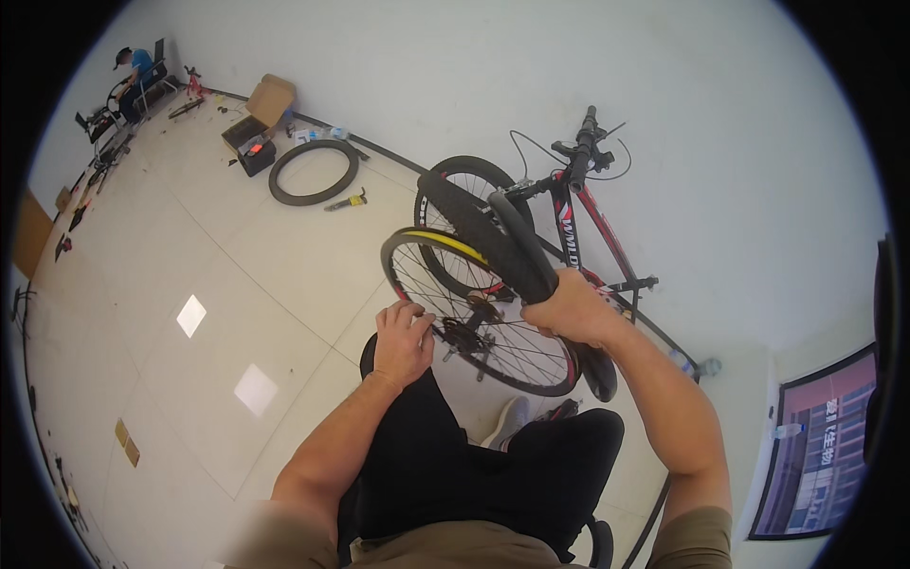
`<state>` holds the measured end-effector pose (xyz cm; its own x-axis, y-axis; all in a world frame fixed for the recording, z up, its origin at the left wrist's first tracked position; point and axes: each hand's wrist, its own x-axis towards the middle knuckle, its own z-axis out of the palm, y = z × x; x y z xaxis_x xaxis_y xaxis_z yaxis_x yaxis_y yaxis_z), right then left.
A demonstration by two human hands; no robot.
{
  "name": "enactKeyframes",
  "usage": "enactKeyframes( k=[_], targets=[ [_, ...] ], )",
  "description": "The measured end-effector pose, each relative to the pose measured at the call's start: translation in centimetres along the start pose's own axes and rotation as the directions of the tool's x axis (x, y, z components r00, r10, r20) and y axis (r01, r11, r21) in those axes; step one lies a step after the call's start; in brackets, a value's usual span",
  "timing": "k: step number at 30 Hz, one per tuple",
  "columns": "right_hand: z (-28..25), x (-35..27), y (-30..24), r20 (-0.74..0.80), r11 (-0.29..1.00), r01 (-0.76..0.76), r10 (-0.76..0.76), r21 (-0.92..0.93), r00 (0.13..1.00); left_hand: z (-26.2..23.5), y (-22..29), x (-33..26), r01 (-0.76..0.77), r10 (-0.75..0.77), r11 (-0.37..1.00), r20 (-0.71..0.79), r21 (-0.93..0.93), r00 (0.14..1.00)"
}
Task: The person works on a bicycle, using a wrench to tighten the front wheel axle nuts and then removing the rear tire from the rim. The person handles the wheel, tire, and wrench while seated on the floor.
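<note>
Head view shows your right hand (572, 305) clenched around the black tyre (493, 232), lifted above the bare wheel (474, 313) just ahead of your knees. Your left hand (402, 339) rests loosely on your knee. You are mid-refit; next, seat the bead onto the rim.

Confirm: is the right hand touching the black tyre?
Touching. The head view shows the right hand closed around the black tyre, which is lifted off the wheel rim.

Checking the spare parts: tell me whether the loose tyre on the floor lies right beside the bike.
No. The loose tyre lies flat near the cardboard box, well apart from the bike.
</note>
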<state>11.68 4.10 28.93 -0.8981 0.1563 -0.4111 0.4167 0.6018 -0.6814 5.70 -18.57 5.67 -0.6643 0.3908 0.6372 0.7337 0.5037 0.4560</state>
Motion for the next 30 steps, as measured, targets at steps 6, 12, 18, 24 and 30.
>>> enactKeyframes(
  k=[6, 12, 18, 24, 30],
  targets=[
    [-0.7, -0.7, 0.5, -0.027, 0.996, 0.023, -0.021, 0.089, 0.999, 0.1, -0.1, -0.3, 0.028, -0.028, 1.0, 0.011, 0.0, 1.0],
    [0.4, 0.8, 3.6, 0.009, 0.976, 0.008, -0.01, 0.216, 1.0, 0.0, -0.3, -0.2, 0.037, -0.037, 0.999, -0.001, -0.006, 0.999],
    [5.8, 5.6, 8.6, 0.033, 0.943, 0.069, -0.084, 0.325, 0.996, 3.9, 2.5, 1.3, 0.432, -0.455, 0.696, 0.112, -0.574, 0.883],
    [10.4, 8.2, 11.3, -0.013, 0.894, 0.052, -0.052, 0.444, 0.999, 5.6, 3.4, 2.0, 0.786, -0.483, -0.224, 0.766, -0.577, 0.425],
    [14.6, 9.9, 16.8, -0.044, 0.846, 0.05, -0.032, 0.53, 0.999, 6.8, 2.9, 2.2, 0.878, -0.332, -0.2, 0.873, -0.435, 0.357]
  ],
)
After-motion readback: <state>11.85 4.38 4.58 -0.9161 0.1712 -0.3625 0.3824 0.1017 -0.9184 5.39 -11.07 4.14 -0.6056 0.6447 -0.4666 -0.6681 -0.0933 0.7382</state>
